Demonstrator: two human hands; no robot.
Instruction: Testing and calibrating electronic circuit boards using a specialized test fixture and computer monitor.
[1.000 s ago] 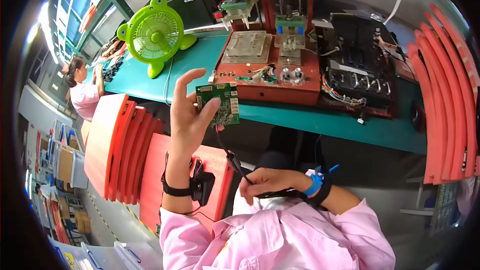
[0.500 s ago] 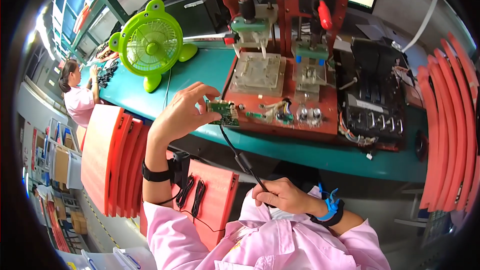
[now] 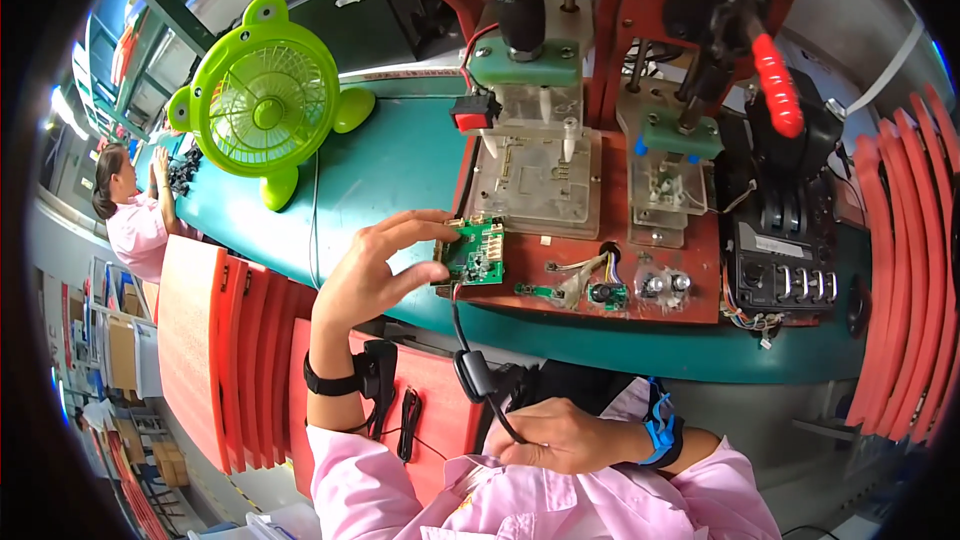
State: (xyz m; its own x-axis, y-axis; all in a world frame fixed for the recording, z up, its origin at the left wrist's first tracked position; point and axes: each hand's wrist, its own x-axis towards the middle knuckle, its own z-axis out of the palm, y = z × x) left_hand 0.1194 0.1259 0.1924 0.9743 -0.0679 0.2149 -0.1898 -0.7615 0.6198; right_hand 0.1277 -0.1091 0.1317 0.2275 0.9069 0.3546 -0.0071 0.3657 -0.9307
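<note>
My left hand (image 3: 385, 270) pinches a green circuit board (image 3: 474, 252) by its left edge, thumb below and fingers on top. The board carries pale connectors and is held just in front of a clear fixture plate (image 3: 535, 180) on a red base (image 3: 640, 312). From the board's near edge a black cable (image 3: 459, 325) runs down through a dark block (image 3: 474, 375). My right hand (image 3: 560, 435) is closed round this cable close to my body. Its lower end is hidden.
Red press frames with a red-handled toggle clamp (image 3: 775, 85) rise behind the fixture. A green frog-shaped fan (image 3: 267, 112) stands at left on the green table (image 3: 400, 145). Red foam panels (image 3: 195, 340) line both sides. A co-worker (image 3: 130, 205) sits at far left. Black equipment (image 3: 785, 265) stands at right.
The fixture appears larger and nearer in view. The board now faces up more fully, still in my left hand. My right hand keeps the cable, slightly lower.
</note>
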